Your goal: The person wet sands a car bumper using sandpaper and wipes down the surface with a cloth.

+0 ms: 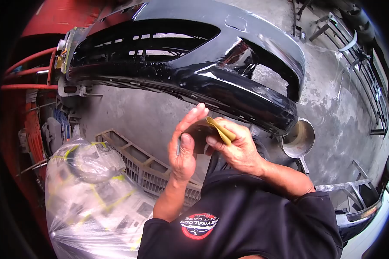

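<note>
In my right hand I pinch a folded yellow sheet of sandpaper between thumb and fingers. My left hand is raised beside it, fingers stretched out and thumb up, holding nothing that I can make out. The space between the two palms is dark. Beyond both hands stands a car bumper cover, glossy black below and dull grey along its upper part. Several small wet-looking spots show on its black surface. Neither hand touches the bumper.
A metal cylinder stands under the bumper's right end. Plastic sheeting with yellow tape covers a large shape at lower left. Beside it lies a slatted grille-like part. A red frame is at left, metal racks at right.
</note>
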Demonstrator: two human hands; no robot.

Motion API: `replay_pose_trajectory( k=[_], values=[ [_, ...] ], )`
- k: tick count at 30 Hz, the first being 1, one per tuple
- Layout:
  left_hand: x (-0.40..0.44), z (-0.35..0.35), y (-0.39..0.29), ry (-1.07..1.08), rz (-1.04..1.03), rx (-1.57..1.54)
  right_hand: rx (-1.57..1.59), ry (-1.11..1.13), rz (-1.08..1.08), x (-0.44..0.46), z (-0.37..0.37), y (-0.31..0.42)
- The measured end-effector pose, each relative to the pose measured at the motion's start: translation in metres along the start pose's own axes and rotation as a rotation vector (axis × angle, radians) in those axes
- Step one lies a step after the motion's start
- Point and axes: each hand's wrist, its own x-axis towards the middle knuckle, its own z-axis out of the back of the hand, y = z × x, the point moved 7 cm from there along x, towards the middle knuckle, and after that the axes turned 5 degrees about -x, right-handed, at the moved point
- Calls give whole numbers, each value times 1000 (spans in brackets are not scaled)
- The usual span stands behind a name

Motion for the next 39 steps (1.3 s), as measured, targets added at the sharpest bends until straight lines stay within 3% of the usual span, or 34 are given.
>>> replay_pose_trajectory(
  k=[1,2,6,9,10,14,15,17,19,20,23,24,26,29,33,37,39],
  values=[
    [3,4,-4,30,12,-2,108,-56,-71,-2,2,-5],
    [3,9,-4,26,67,-25,-13,-99,-9,-1,7,-5],
    [22,-2,-14,82,211,-238,4,-203,-67,16,2,-6],
    [43,20,-13,119,104,-239,-121,-269,-38,39,-10,-11],
    [52,34,-14,109,139,-199,-216,-295,81,47,-17,-8],
    [93,74,-39,158,115,-87,-389,-266,218,73,-48,-6],
    [105,82,-47,144,162,-119,-469,-263,366,76,-54,-6],
    [130,105,-63,140,70,103,-510,-404,401,71,-57,1],
    [159,106,-86,190,-265,452,-704,-560,489,55,-44,10],
    [169,86,-98,289,-331,575,-774,-671,513,45,-35,18],
    [178,40,-101,535,-871,1089,-1074,-928,600,22,-2,40],
    [172,30,-90,604,-953,1220,-1207,-1002,603,19,10,45],
    [157,23,-69,819,-830,1387,-1350,-1107,554,19,33,49],
    [124,51,-55,975,-706,1489,-1445,-1144,563,25,65,45],
    [125,53,-59,1016,-631,1472,-1343,-1138,567,26,77,36],
    [166,8,-37,1046,-552,1317,-1342,-1139,531,27,81,32],
    [179,-10,-22,1030,-617,1271,-1376,-1124,490,29,78,36]
  ],
)
